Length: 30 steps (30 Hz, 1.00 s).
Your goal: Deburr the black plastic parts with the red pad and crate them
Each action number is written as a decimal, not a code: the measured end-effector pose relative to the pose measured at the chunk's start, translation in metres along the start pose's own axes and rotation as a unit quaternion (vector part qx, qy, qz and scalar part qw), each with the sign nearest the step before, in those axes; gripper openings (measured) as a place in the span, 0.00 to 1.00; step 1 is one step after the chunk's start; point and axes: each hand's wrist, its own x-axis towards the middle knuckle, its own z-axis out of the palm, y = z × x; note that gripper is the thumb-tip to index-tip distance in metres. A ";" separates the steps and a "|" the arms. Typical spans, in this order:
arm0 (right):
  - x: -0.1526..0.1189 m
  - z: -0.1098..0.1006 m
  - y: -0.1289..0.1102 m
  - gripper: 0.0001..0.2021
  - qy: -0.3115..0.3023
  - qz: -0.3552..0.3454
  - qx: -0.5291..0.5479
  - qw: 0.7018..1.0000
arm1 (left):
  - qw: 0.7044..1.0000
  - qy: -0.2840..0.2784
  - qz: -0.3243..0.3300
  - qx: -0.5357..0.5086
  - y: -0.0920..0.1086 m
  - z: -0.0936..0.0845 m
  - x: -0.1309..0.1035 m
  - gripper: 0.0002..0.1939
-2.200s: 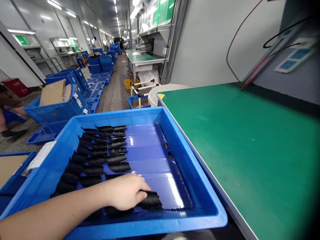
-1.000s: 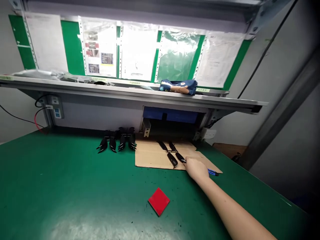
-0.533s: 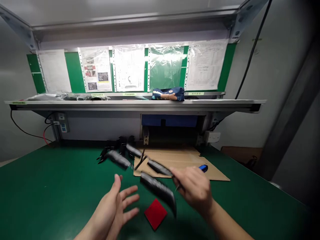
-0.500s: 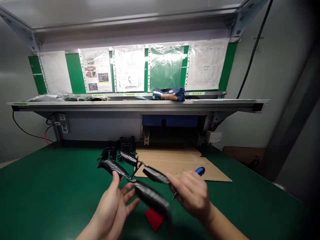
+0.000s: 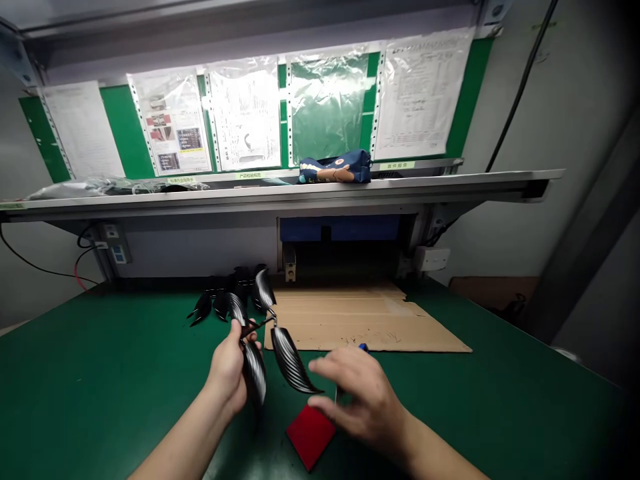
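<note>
My left hand grips a cluster of black ribbed, curved plastic parts joined on a thin runner, held upright above the green bench. My right hand hovers just right of the cluster, fingers curled around a thin tool whose blue end shows behind the knuckles. Below the two hands a red square pad lies on the bench. More black parts lie in a pile at the back.
A flat cardboard sheet lies behind the hands. A shelf above carries a blue pouch and plastic bags. Paper sheets in sleeves hang on the back board. A power strip and cables sit at left.
The view turned from a blue crate of parts to the bench. My right hand lifted the cluster off the cardboard; my left hand has taken it and the right has let go.
</note>
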 end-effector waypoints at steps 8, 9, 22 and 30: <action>-0.017 0.008 0.040 0.19 -0.245 0.285 -0.030 0.926 | 0.971 -0.190 -0.131 -0.055 -0.008 -0.038 0.025 0.31; -0.014 0.008 0.034 0.22 -0.249 0.276 -0.027 0.928 | 0.964 -0.212 -0.151 -0.057 -0.012 -0.039 0.024 0.32; 0.005 0.013 -0.002 0.23 -0.320 0.187 0.135 0.919 | 0.921 -0.281 -0.265 -0.053 -0.012 -0.038 0.000 0.19; 0.002 0.022 -0.006 0.20 -0.089 0.062 0.073 0.991 | 0.872 -0.321 -0.368 0.034 -0.033 -0.055 0.006 0.28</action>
